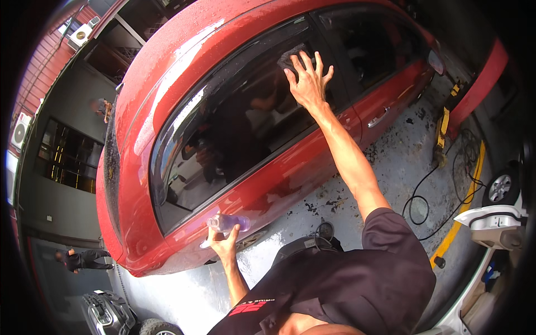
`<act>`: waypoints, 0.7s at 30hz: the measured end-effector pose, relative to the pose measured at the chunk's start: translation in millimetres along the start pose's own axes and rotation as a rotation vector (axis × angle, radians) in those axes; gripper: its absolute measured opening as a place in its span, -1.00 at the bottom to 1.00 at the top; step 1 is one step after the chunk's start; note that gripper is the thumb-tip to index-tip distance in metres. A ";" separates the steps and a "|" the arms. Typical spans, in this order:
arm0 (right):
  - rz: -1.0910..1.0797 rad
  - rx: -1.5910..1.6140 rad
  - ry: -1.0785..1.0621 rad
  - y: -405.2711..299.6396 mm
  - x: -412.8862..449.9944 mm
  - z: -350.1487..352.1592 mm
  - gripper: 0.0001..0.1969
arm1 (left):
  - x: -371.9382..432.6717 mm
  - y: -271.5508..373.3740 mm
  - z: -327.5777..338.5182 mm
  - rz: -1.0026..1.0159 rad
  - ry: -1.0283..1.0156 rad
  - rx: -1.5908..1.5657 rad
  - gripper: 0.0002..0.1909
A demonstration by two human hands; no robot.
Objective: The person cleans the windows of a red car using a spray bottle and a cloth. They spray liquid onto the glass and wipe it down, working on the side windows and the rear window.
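My right hand [309, 86] is raised against the dark side window [247, 121] of a red car. Its fingers are spread and press a black cloth or pad [292, 57] on the glass near the door pillar. Lower down, beside the red body panel [268, 184] at the rear, my left hand [225, 247] holds a small clear plastic bottle [228, 222] of purple liquid between thumb and fingers. The bottle lies nearly sideways, with its threaded neck to the left and no cap seen. Water drops dot the red roof [159, 54].
A chrome door handle [378, 117] and a side mirror [436, 62] stick out from the car. A red lift post [477, 90] with yellow arms stands right; black cable [414, 205] lies on the floor. An open white car door [492, 222] is lower right. A person [86, 259] stands far left.
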State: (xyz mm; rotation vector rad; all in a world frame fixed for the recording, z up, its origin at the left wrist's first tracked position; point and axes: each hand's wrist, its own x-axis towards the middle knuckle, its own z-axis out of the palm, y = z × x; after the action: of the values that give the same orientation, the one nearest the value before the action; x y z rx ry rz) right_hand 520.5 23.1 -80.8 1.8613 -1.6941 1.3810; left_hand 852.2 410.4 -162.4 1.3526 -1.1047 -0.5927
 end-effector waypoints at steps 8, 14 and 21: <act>-0.124 0.285 0.158 10.5 5.6 21.4 -0.59 | -8.8 3.5 2.4 0.001 0.048 -0.017 -0.32; 0.019 0.206 0.162 27.8 17.1 28.1 -0.51 | -12.7 5.9 -0.7 -0.054 0.087 -0.057 -0.44; -0.227 0.021 -0.053 45.7 8.2 9.7 -0.44 | -18.4 -4.0 -1.8 -0.090 0.074 -0.003 -0.51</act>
State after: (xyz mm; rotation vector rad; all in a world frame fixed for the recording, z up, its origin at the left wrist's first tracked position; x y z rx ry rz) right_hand 483.6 -1.8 -97.0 2.0454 -1.4424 1.2736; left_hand 847.2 426.4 -171.0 1.4164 -0.9873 -0.6047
